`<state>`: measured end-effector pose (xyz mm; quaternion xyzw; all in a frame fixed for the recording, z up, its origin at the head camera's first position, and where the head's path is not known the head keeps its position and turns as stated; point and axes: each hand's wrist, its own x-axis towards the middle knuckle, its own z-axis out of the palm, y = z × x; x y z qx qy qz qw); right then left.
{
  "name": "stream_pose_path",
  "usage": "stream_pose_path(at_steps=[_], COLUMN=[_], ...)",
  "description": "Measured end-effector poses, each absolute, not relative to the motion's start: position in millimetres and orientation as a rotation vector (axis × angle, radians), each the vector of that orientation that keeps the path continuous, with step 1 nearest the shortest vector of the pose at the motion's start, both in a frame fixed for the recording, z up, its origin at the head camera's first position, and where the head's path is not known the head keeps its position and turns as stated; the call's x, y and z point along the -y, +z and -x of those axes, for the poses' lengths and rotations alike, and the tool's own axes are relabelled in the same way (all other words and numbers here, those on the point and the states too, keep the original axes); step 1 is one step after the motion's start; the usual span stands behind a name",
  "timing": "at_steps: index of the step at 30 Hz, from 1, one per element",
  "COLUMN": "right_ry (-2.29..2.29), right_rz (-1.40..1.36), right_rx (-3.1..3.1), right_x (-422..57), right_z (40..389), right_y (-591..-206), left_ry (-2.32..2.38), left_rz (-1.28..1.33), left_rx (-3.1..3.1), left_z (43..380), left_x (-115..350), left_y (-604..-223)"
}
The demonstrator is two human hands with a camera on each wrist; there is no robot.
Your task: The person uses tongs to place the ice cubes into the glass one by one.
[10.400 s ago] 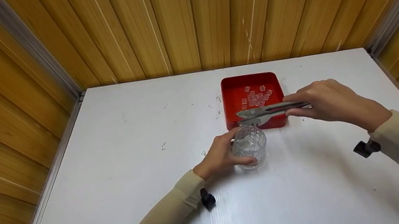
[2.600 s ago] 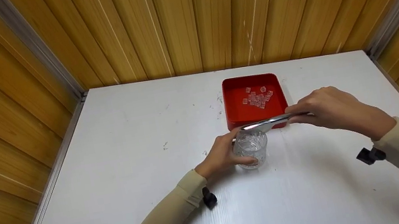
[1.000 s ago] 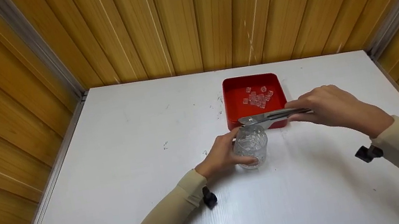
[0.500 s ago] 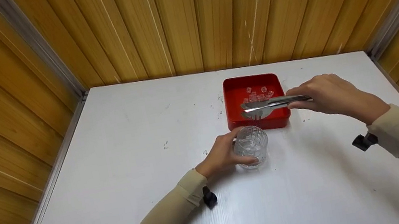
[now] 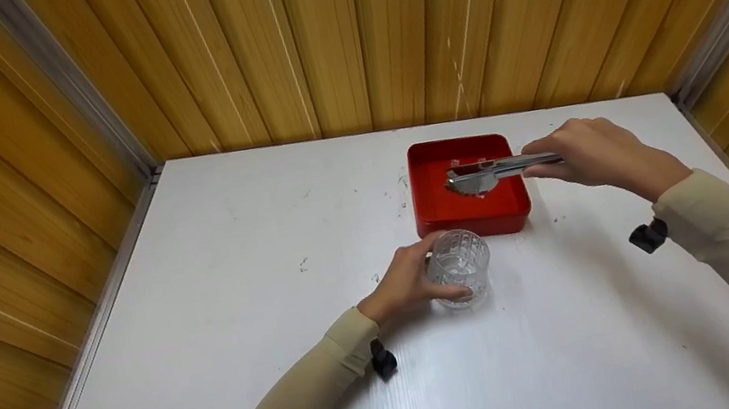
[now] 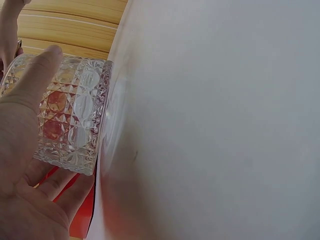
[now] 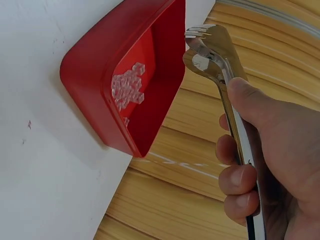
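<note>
My left hand [image 5: 402, 283] holds a clear cut-glass tumbler [image 5: 460, 268] upright on the table, thumb on the near side and fingers round the far side. My right hand [image 5: 592, 153] grips metal tongs [image 5: 506, 167] by their arms. The tong heads hang over the red square box [image 5: 475, 227] and hide part of the clear small cubes inside. In the right wrist view the cubes [image 7: 129, 87] lie heaped on the box floor, and the tong heads stand slightly apart with no cube visible between them. Whether the tumbler holds cubes is hard to tell.
The white table [image 5: 234, 272] has a few dark marks on its top. Wood-panelled walls [image 5: 320, 40] close off the back and both sides. The tumbler stands just in front of the box's near wall.
From the tumbler's rim, where the tongs were one second ago, my right hand has carried them back and up over the box. The left hand and tumbler have stayed put.
</note>
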<state>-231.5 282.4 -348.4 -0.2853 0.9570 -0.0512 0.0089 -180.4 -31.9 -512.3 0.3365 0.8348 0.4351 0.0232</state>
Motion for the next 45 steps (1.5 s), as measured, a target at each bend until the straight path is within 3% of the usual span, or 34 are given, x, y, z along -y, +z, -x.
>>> stream_pose_path(at_steps=[18,45], right_ry=[-0.078,0.024], right_rz=[0.759,0.696], right_rx=[-2.928,-2.9], right_x=[-279.8,-271.3], right_z=[260.5,266.6], right_y=[-355.2,-363.1], left_ry=[1.35,1.36], left_rz=[-1.031,-1.034], left_rx=[-2.575,-2.567], left_z=[177.9,178.1], left_x=[32.8,31.6], left_y=[-513.5,-510.6])
